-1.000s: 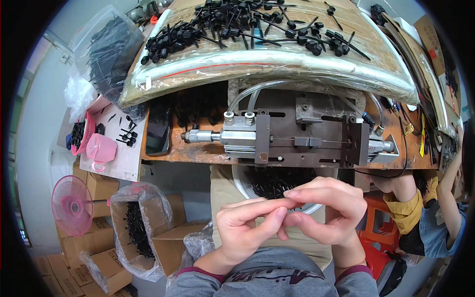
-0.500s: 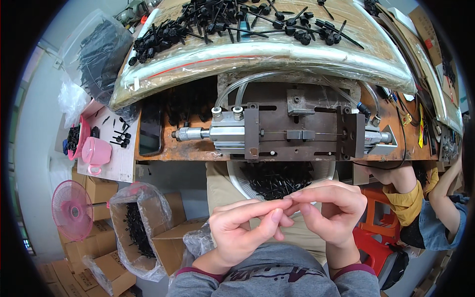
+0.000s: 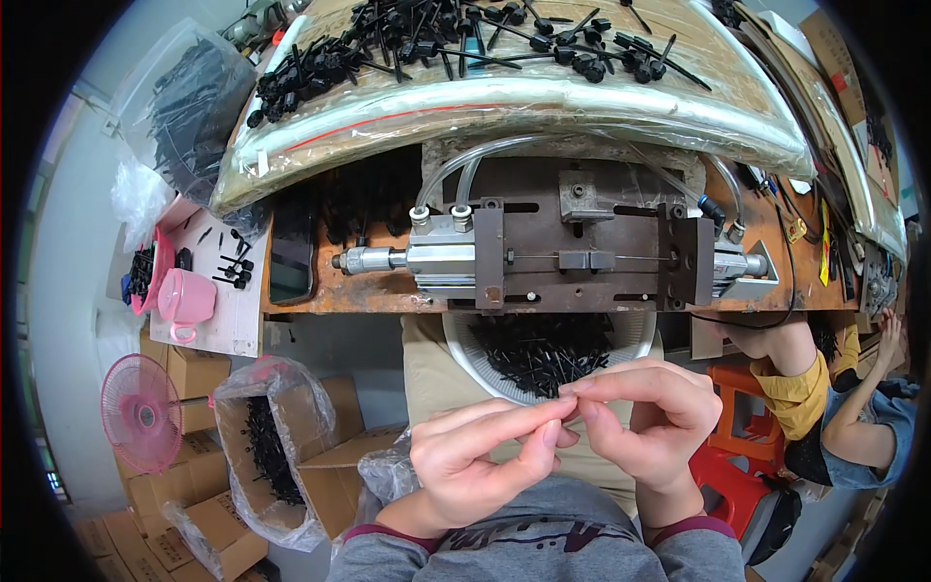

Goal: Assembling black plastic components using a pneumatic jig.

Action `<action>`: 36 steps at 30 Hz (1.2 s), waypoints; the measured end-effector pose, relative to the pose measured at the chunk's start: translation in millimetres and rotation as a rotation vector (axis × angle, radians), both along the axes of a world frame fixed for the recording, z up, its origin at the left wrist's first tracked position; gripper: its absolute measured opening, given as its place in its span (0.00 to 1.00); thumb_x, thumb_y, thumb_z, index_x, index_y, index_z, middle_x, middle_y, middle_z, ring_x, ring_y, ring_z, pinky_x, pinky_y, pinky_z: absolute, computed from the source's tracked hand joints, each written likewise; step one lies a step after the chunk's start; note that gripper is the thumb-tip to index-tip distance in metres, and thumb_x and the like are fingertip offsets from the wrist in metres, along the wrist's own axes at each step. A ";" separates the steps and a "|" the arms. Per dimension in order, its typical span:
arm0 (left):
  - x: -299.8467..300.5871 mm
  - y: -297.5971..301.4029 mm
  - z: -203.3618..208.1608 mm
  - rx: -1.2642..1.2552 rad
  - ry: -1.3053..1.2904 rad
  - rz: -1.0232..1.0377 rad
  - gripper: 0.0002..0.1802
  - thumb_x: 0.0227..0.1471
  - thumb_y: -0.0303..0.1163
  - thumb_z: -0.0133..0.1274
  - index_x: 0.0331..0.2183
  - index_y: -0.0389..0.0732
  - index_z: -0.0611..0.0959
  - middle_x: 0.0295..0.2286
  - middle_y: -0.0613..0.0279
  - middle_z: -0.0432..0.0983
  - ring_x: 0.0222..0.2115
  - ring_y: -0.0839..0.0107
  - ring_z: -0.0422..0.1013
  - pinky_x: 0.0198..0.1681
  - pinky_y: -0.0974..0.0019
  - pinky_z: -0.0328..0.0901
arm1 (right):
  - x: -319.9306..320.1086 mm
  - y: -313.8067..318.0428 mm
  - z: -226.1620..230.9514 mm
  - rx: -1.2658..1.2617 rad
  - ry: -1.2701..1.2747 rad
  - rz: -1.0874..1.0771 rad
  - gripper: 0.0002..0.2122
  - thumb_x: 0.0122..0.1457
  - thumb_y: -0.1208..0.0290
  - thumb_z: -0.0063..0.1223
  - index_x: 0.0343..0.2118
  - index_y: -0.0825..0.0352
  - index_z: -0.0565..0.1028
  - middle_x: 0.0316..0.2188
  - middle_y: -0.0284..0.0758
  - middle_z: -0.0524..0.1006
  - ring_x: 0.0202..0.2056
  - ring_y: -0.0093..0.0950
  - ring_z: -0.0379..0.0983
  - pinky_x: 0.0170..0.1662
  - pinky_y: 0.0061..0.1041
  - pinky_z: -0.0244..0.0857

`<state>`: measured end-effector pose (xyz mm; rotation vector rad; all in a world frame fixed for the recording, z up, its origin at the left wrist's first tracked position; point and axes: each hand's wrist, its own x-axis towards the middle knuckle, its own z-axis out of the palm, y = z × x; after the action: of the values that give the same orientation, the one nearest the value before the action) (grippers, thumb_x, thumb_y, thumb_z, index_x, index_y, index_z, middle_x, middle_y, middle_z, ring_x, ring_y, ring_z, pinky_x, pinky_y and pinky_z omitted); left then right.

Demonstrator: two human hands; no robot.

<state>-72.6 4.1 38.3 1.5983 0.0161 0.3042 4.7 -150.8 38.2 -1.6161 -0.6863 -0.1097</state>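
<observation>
Head view, clock centred where the hands meet. Left hand (image 3: 485, 448) and right hand (image 3: 658, 419) are raised above the lap, index tips together, probably for close, fine control. Each grip: thumb and forefinger drawn in near one another. Cannot tell whether either pinches anything; a dark speck (image 3: 564, 394) at the tips may be a held piece or background. Nearest stock: black plastic pieces (image 3: 553, 357) in a white basin (image 3: 636, 341), 12 o'clock, just past the fingers. Basin stands at the front edge of the bench (image 3: 373, 293), presumably for short reach. Farther at 12: pneumatic clamping fixture (image 3: 626, 238), cylinders opposed, apparently to work along one line. Black stemmed knobs (image 3: 325, 82) lie heaped toward 11 on wrapped cardboard (image 3: 582, 97), likely to leave the fixture accessible.
</observation>
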 end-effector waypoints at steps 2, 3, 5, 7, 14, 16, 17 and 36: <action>2.5 -1.8 -0.7 0.056 -0.061 0.041 0.11 0.49 0.17 0.56 0.37 0.29 0.84 0.24 0.51 0.81 0.22 0.69 0.78 0.24 0.73 0.73 | -1.4 -0.5 0.5 -0.013 0.006 -0.025 0.09 0.43 0.84 0.63 0.30 0.72 0.81 0.25 0.38 0.81 0.26 0.26 0.80 0.29 0.19 0.73; 3.7 -2.2 -1.0 0.085 -0.093 0.062 0.09 0.50 0.18 0.55 0.36 0.28 0.84 0.23 0.50 0.80 0.20 0.68 0.78 0.21 0.74 0.73 | -2.9 -1.5 1.1 -0.024 0.002 -0.042 0.09 0.43 0.84 0.63 0.30 0.72 0.81 0.25 0.38 0.81 0.26 0.26 0.80 0.29 0.19 0.73; 2.0 -0.6 -1.7 0.183 -0.124 0.067 0.13 0.46 0.16 0.58 0.38 0.30 0.84 0.24 0.54 0.81 0.22 0.70 0.79 0.25 0.73 0.73 | -5.8 -2.9 3.1 -0.051 -0.008 -0.061 0.09 0.43 0.84 0.63 0.30 0.72 0.81 0.24 0.38 0.81 0.26 0.25 0.80 0.29 0.19 0.73; 2.1 -0.2 -3.2 0.261 -0.164 0.075 0.16 0.43 0.15 0.60 0.39 0.32 0.85 0.24 0.55 0.82 0.22 0.70 0.79 0.27 0.72 0.73 | -7.7 -4.1 6.4 -0.083 -0.019 -0.069 0.09 0.43 0.84 0.64 0.30 0.72 0.81 0.24 0.38 0.81 0.25 0.25 0.79 0.28 0.19 0.73; 5.6 -1.1 -2.6 0.454 -0.298 0.126 0.16 0.40 0.15 0.61 0.37 0.30 0.85 0.22 0.56 0.80 0.20 0.69 0.78 0.25 0.71 0.72 | -11.6 -2.2 17.6 -0.146 -0.024 -0.062 0.08 0.44 0.83 0.64 0.30 0.72 0.80 0.24 0.38 0.80 0.23 0.24 0.79 0.26 0.18 0.73; 5.6 -1.3 -2.3 0.475 -0.313 0.128 0.16 0.39 0.15 0.62 0.36 0.30 0.85 0.21 0.56 0.80 0.20 0.69 0.77 0.25 0.70 0.72 | -11.3 -1.0 18.3 -0.162 -0.021 -0.061 0.07 0.45 0.83 0.64 0.29 0.72 0.80 0.24 0.38 0.80 0.23 0.23 0.79 0.26 0.18 0.73; 5.6 -1.6 -3.9 0.476 -0.324 0.133 0.16 0.39 0.15 0.62 0.36 0.30 0.85 0.21 0.57 0.80 0.20 0.69 0.77 0.25 0.70 0.72 | -11.4 -0.9 18.5 -0.164 -0.020 -0.062 0.07 0.45 0.83 0.64 0.29 0.72 0.80 0.24 0.38 0.80 0.23 0.23 0.79 0.26 0.18 0.73; 7.2 2.9 -4.1 0.587 -0.393 0.057 0.18 0.36 0.17 0.64 0.36 0.29 0.85 0.23 0.57 0.79 0.21 0.68 0.77 0.26 0.70 0.74 | -12.6 -0.5 24.5 -0.276 -0.143 -0.091 0.06 0.44 0.83 0.64 0.27 0.71 0.79 0.20 0.34 0.78 0.20 0.25 0.76 0.23 0.19 0.69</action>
<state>-65.3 7.0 34.2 2.0914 -0.3593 0.7111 -7.8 -151.3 62.7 -1.9190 -0.7627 -0.2057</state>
